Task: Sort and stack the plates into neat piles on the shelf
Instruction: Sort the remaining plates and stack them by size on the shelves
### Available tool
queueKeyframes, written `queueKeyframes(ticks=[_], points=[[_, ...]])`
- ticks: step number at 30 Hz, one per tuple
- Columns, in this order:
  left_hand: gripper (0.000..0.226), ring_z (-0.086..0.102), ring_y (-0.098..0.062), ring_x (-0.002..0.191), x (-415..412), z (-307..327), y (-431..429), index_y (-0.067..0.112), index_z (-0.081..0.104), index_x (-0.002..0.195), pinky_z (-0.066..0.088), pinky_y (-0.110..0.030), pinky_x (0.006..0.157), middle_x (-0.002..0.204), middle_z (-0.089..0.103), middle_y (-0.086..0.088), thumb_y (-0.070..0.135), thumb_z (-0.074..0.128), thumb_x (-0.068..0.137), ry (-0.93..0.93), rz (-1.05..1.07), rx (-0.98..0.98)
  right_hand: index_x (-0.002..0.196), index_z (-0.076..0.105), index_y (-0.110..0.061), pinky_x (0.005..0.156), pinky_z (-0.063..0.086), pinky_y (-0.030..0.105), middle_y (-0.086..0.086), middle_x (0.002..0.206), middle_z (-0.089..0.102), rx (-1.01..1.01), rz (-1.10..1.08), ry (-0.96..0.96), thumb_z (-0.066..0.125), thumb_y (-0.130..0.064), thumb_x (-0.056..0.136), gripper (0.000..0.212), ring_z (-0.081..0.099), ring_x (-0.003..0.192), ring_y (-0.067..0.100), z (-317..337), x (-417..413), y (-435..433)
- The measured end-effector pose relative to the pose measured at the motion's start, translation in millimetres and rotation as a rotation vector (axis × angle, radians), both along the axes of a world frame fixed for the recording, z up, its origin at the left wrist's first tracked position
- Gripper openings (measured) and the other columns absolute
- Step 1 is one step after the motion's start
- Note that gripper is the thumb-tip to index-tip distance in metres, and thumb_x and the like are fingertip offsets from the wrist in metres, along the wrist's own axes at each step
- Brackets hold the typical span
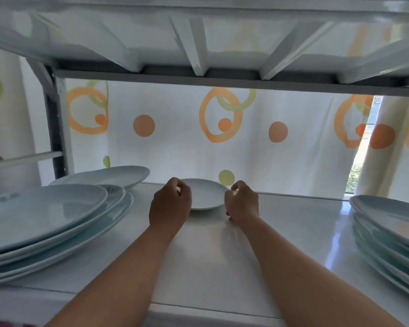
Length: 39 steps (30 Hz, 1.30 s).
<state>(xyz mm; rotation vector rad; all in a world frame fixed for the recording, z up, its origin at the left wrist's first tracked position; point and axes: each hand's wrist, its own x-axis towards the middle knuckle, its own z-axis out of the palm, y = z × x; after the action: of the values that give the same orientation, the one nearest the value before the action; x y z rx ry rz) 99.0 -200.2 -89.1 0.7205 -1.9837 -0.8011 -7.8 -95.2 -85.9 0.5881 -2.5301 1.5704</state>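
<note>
A small white plate [204, 195] rests on the white shelf [210, 256] at the back centre. My left hand [170, 204] is at the plate's left rim with fingers loosely curled, covering that edge. My right hand [242, 202] is at the right rim, fingertips by the edge and thumb down near the shelf. Neither hand lifts the plate. A pile of large pale blue plates [45, 220] fills the left side, with one more large plate [109, 177] behind it. Another pile of large plates [387, 237] stands at the right edge.
An upper shelf [198, 55] with ribs hangs low overhead. A white curtain with orange and green circles [187, 128] closes the back. A grey upright post [57, 128] stands at the back left. Bare shelf surface lies between the two piles.
</note>
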Motion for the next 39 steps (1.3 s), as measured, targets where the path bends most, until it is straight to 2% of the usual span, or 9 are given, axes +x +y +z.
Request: queueKeyframes(ticks=[4, 9, 13, 16, 23, 27, 31, 34, 39], points=[[0.013, 0.049, -0.024, 0.077, -2, -2, -1, 0.023, 0.05, 0.082, 0.034, -0.028, 0.068, 0.075, 0.056, 0.002, 0.027, 0.039, 0.089, -0.042, 0.012, -0.045, 0.1, 0.068, -0.015, 0.081, 0.054, 0.039, 0.013, 0.1, 0.071, 0.042, 0.082, 0.016, 0.048, -0.023, 0.085, 0.026, 0.066, 0.093, 0.032, -9, -2, 1], [0.013, 0.05, -0.023, 0.078, -1, -2, -5, 0.024, 0.05, 0.084, 0.034, -0.027, 0.069, 0.077, 0.055, 0.002, 0.029, 0.039, 0.09, -0.054, 0.017, -0.047, 0.071, 0.063, 0.006, 0.062, 0.051, 0.034, 0.025, 0.071, 0.066, 0.131, 0.121, 0.053, 0.048, -0.018, 0.079, 0.03, 0.054, 0.06, 0.028, -10, 0, 3], [0.014, 0.052, -0.023, 0.08, 1, -2, -6, 0.023, 0.052, 0.087, 0.035, -0.029, 0.069, 0.079, 0.057, 0.003, 0.028, 0.04, 0.09, -0.06, 0.013, -0.048, 0.065, 0.062, 0.003, 0.056, 0.055, 0.031, 0.016, 0.058, 0.067, -0.062, 0.102, -0.025, 0.057, -0.022, 0.076, 0.028, 0.059, 0.045, 0.021, -10, 2, 6], [0.015, 0.052, -0.024, 0.081, 3, 0, -6, 0.022, 0.054, 0.087, 0.035, -0.029, 0.069, 0.077, 0.057, 0.004, 0.028, 0.04, 0.09, -0.05, 0.017, -0.03, 0.072, 0.058, -0.007, 0.044, 0.051, 0.02, 0.009, 0.067, 0.068, -0.206, 0.106, -0.134, 0.062, -0.021, 0.076, 0.015, 0.065, 0.044, 0.015, -8, 2, 9], [0.015, 0.054, -0.024, 0.079, 6, 0, -4, 0.021, 0.054, 0.088, 0.036, -0.029, 0.068, 0.078, 0.06, 0.001, 0.028, 0.04, 0.09, -0.034, 0.015, -0.044, 0.085, 0.055, -0.013, 0.063, 0.057, 0.026, 0.009, 0.098, 0.066, -0.294, 0.119, -0.292, 0.059, -0.011, 0.077, 0.009, 0.073, 0.062, 0.022, -12, -1, 10], [0.015, 0.052, -0.023, 0.078, 7, 0, -4, 0.021, 0.053, 0.088, 0.035, -0.029, 0.068, 0.078, 0.06, 0.001, 0.027, 0.04, 0.09, -0.027, 0.016, -0.045, 0.072, 0.063, -0.016, 0.063, 0.051, 0.027, 0.003, 0.079, 0.066, -0.2, 0.068, -0.257, 0.057, -0.014, 0.076, 0.007, 0.066, 0.067, 0.02, -11, 0, 14], [0.015, 0.054, -0.024, 0.079, 8, 0, -3, 0.021, 0.054, 0.087, 0.036, -0.029, 0.068, 0.078, 0.06, 0.001, 0.026, 0.04, 0.09, -0.012, 0.001, -0.042, 0.043, 0.041, -0.018, 0.057, 0.039, 0.028, 0.002, 0.055, 0.04, -0.195, 0.052, -0.249, 0.049, -0.007, 0.072, 0.031, 0.041, 0.051, 0.02, -9, 5, 17], [0.017, 0.057, -0.026, 0.081, 11, 0, 0, 0.02, 0.056, 0.088, 0.038, -0.03, 0.068, 0.08, 0.064, -0.002, 0.026, 0.04, 0.089, 0.0, -0.026, -0.022, 0.064, 0.055, -0.009, 0.078, 0.058, 0.045, 0.001, 0.067, 0.05, -0.374, 0.096, -0.323, 0.047, 0.002, 0.077, 0.019, 0.064, 0.045, 0.019, -4, 11, 22], [0.017, 0.061, -0.023, 0.079, 20, 3, 8, 0.023, 0.057, 0.087, 0.041, -0.03, 0.064, 0.073, 0.067, -0.002, 0.026, 0.041, 0.088, 0.101, -0.097, -0.017, 0.078, 0.056, -0.008, 0.074, 0.06, 0.046, 0.005, 0.082, 0.05, -0.467, 0.077, -0.357, 0.051, 0.006, 0.079, 0.014, 0.066, 0.041, 0.017, 8, 18, 34]])
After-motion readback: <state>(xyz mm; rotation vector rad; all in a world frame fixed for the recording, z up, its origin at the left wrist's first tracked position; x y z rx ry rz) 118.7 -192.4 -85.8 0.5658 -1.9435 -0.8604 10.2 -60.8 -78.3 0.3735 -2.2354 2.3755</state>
